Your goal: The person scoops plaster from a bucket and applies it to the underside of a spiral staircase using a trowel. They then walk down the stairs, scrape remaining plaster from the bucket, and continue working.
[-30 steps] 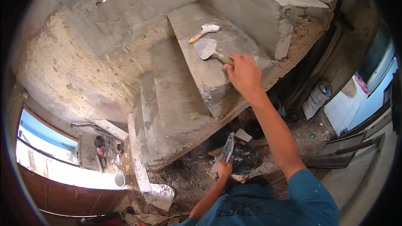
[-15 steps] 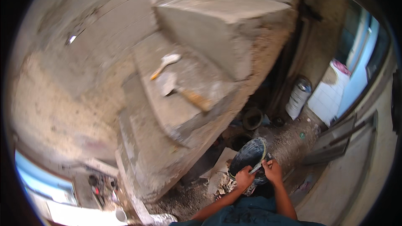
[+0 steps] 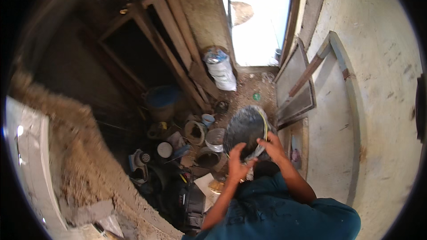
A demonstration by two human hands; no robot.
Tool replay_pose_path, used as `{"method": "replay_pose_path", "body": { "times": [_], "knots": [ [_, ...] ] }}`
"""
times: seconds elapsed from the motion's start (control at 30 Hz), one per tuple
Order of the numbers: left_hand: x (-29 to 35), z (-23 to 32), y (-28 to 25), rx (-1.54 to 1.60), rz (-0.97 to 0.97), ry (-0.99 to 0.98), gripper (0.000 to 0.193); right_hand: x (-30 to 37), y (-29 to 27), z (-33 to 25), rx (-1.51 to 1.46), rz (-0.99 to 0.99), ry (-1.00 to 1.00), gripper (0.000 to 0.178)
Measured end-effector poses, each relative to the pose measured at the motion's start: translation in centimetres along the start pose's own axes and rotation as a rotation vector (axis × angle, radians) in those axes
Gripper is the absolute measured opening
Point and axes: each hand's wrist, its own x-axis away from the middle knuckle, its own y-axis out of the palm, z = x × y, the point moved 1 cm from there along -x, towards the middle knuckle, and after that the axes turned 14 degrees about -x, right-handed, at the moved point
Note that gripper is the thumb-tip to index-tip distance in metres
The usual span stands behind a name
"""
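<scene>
A black bucket (image 3: 243, 126), smeared with grey-white residue, is tilted in front of my body with its mouth toward me. My left hand (image 3: 240, 165) is at its near rim, fingers over the edge and thumb held apart. My right hand (image 3: 273, 147) grips the right side of the rim, fingertips reaching inside. Between the hands, a pale strip shows along the near edge; I cannot tell whether it is part of the bucket. The bucket's underside is hidden.
A white sack (image 3: 221, 74) stands by the bright doorway (image 3: 255, 40). Buckets and tubs (image 3: 195, 132) crowd the floor to the left, below leaning wooden frames (image 3: 167, 40). A rough concrete edge (image 3: 84, 151) runs along the left; metal-framed panels (image 3: 298, 80) lean at the right wall.
My view has swung right, from the concrete steps to the doorway and cluttered floor. My hands, close together before, are now farther apart on the bucket, whose mouth shows more fully.
</scene>
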Motion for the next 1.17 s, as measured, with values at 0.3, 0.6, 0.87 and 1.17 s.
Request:
{"method": "replay_pose_path", "body": {
  "times": [0.3,0.6,0.87,1.17],
  "knots": [
    [-8.7,-23.4,0.6,0.211,0.321,-0.767,0.028,-12.0,-7.2,-8.4,-0.587,0.146,-0.168,0.022],
    [-12.6,-39.7,8.0,1.166,-0.168,-1.216,0.032,-32.1,-7.5,-12.1,-0.649,0.335,-0.199,0.018],
    [-42.7,-36.3,14.3,-0.066,-0.612,-0.873,0.033,-47.7,-5.4,-22.4,-0.263,0.603,-0.272,0.013],
    [-72.0,-27.7,20.0,-0.008,-0.431,-0.753,0.042,-65.8,-3.9,-32.9,-0.464,0.58,-0.42,0.007]
  ]
}}
